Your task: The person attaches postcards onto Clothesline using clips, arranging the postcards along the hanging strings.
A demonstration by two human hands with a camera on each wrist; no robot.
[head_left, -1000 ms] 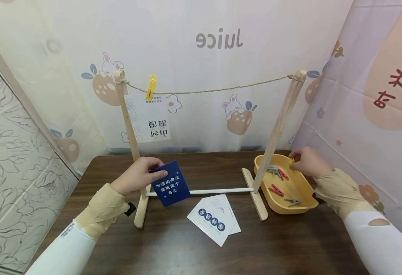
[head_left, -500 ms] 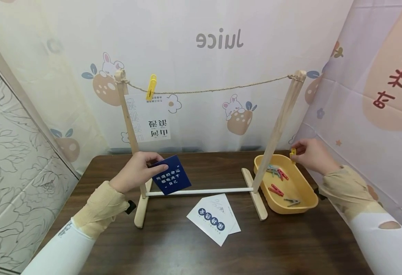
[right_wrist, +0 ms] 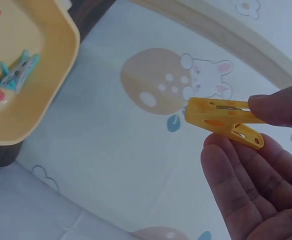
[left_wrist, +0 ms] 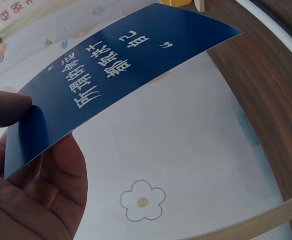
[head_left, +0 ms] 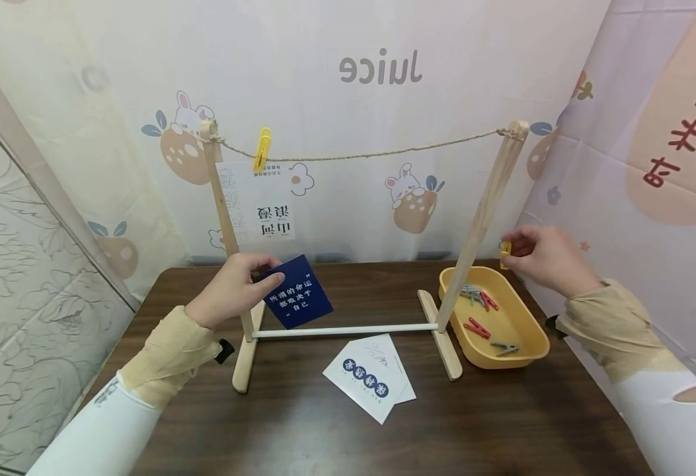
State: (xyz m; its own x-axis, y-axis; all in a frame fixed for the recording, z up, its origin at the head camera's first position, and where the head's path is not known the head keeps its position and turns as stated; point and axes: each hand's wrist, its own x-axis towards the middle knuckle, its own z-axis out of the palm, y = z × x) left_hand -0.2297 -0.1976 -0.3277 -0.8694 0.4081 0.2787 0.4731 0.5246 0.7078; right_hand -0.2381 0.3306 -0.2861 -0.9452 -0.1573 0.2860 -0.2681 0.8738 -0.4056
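The left hand point(head_left: 229, 291) pinches a dark blue card point(head_left: 300, 296) near one corner, thumb on the printed face and fingers behind it. In the left wrist view the card bows slightly, its long edges reaching well past the fingers. In the head view its lowest corner comes near the white rod point(head_left: 377, 329) that joins the feet of a wooden frame; I cannot tell whether the two touch.

The right hand point(head_left: 552, 261) grasps a yellow clip point(right_wrist: 220, 115) by its handles, thumb on one and fingers under the other, the biting end pointing away from the palm. It hangs above the back rim of a yellow tub point(head_left: 517, 324), outside the right post point(head_left: 481, 225). Red, teal and grey clips lie in the tub, which sits just beside the frame's right foot point(head_left: 441, 336), its far end near the back edge of the surface point(head_left: 318, 443).

A cord point(head_left: 371, 157) sags between the posts. Close to the left post point(head_left: 224, 198) another yellow clip point(head_left: 262, 151) holds a white card point(head_left: 279, 192) there; from that clip a long span runs to the right post. Two overlapping white cards point(head_left: 362, 380) lie on the surface on the near side of the rod, between the feet and well apart from the surface's side edges.
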